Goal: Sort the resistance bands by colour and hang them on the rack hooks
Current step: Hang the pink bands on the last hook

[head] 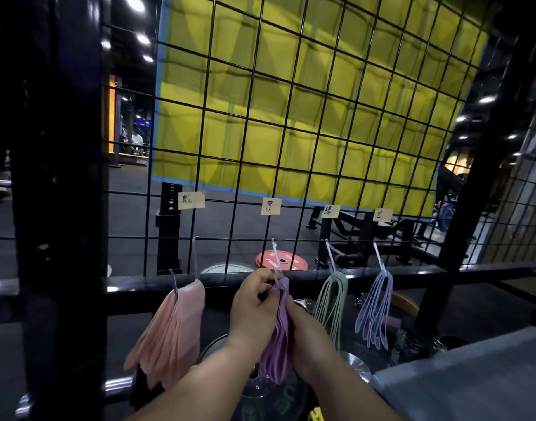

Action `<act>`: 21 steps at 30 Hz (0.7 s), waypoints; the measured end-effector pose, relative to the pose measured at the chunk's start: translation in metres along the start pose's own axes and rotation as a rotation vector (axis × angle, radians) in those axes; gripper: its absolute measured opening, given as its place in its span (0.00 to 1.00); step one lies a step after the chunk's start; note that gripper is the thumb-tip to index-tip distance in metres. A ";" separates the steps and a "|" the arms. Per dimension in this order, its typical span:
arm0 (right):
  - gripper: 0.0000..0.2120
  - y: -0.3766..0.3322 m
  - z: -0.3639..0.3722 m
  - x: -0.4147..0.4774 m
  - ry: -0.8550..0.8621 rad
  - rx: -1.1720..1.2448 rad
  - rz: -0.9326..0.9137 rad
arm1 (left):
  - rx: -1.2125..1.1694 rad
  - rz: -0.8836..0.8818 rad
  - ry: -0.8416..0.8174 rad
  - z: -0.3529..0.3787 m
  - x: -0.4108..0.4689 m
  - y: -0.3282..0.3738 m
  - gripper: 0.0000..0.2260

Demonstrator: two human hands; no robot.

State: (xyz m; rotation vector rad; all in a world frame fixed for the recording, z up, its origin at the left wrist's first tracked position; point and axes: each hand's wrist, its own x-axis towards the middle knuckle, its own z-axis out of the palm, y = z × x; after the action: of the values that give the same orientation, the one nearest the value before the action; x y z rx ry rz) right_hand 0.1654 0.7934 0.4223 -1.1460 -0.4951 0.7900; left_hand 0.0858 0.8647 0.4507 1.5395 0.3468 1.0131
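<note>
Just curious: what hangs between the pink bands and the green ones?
The purple bands, held by the left hand and right hand, as the head view shows.

Labels (191,200) unreadable; right hand (306,338) fingers hidden behind purple bands (276,357).

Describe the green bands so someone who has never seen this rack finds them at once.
Find the black wire grid backed by a yellow sheet. Along its bottom hang four bunches; the green bands are third from the left, between purple bands and blue bands, and the only pale green ones.
</note>
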 end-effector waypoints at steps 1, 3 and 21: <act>0.21 0.002 0.000 0.001 0.011 -0.022 -0.011 | -0.038 -0.016 0.010 0.001 0.000 0.000 0.14; 0.21 0.005 -0.002 0.003 0.017 -0.101 -0.036 | -0.116 -0.050 0.005 0.002 -0.001 0.001 0.11; 0.12 0.011 -0.009 -0.012 0.140 -0.661 -0.188 | 0.136 -0.101 0.080 0.010 -0.019 -0.030 0.09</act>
State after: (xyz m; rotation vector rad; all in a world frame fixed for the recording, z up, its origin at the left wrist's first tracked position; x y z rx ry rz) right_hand 0.1613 0.7808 0.4092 -1.7198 -0.7634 0.3777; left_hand 0.0915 0.8522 0.4163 1.5884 0.5536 0.9906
